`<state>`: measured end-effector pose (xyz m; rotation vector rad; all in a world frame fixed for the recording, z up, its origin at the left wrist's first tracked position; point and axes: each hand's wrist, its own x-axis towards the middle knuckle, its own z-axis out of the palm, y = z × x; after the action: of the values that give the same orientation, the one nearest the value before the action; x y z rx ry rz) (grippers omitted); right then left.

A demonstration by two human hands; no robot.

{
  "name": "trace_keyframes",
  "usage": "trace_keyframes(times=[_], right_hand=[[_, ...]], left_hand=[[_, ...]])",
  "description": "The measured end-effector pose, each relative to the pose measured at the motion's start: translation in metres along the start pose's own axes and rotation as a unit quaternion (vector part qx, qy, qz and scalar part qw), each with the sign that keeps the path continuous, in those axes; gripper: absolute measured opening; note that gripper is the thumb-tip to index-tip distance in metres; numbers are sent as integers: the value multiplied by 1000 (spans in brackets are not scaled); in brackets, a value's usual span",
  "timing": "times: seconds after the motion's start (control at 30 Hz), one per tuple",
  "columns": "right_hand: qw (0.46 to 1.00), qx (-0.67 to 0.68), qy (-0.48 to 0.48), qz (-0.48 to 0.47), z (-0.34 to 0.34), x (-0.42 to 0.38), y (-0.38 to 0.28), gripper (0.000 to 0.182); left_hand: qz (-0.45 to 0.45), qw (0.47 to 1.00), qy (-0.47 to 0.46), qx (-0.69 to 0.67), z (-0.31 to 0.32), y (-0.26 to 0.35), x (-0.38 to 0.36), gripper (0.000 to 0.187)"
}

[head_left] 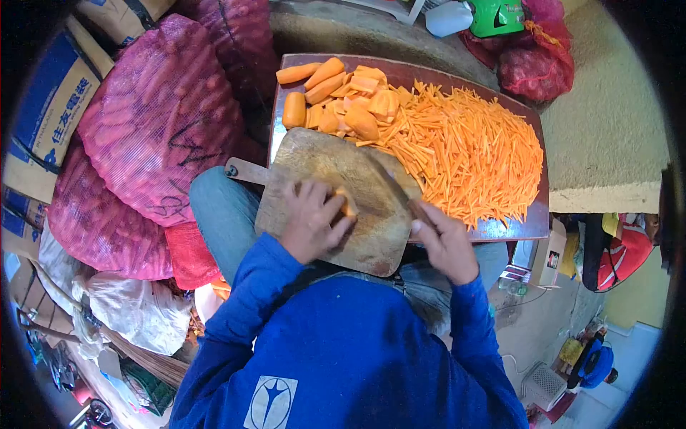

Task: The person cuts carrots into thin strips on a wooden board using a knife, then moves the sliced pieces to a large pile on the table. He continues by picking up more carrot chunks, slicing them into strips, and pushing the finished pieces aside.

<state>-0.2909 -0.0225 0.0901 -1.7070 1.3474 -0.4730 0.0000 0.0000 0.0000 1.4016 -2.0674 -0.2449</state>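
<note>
A worn wooden cutting board (304, 161) rests across my lap, its short handle pointing left. My left hand (314, 218) lies on the board with bent fingers around a piece of carrot (348, 203), holding it down; the fingers partly cover it. In my right hand (449, 244) is the handle of a knife (386, 180), its dark, blurred blade slanting over the board to the right of the carrot piece. Just beyond the board, a big heap of carrot sticks (479, 150) spreads over a dark red table (534, 136). Thicker carrot chunks (361, 107) and peeled carrots (325, 75) lie at its left.
Large pink mesh sacks (161, 121) crowd the left side, beside cardboard boxes (64, 107). A red mesh bag (536, 68) and a green container (496, 16) stand at the back right. A concrete ledge (607, 129) runs along the right.
</note>
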Motion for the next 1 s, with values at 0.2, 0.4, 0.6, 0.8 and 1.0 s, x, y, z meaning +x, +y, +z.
trace_keyframes(times=[0.2, 0.4, 0.6, 0.8, 1.0], right_hand=[[998, 39, -46, -24, 31, -36, -13, 42], [995, -45, -80, -23, 39, -54, -22, 47], [988, -111, -103, -36, 44, -47, -22, 53], [990, -76, -74, -95, 55, -19, -24, 48], [989, -89, -96, -75, 54, -33, -25, 47]], left_hand=[[-3, 1000, 13, 14, 12, 27, -17, 41], [18, 998, -13, 51, 7, 24, -15, 39], [30, 998, -31, 53, 6, 22, -19, 40], [2, 1000, -11, 13, 6, 20, -13, 37], [-5, 1000, -9, -19, -2, 21, -13, 32]])
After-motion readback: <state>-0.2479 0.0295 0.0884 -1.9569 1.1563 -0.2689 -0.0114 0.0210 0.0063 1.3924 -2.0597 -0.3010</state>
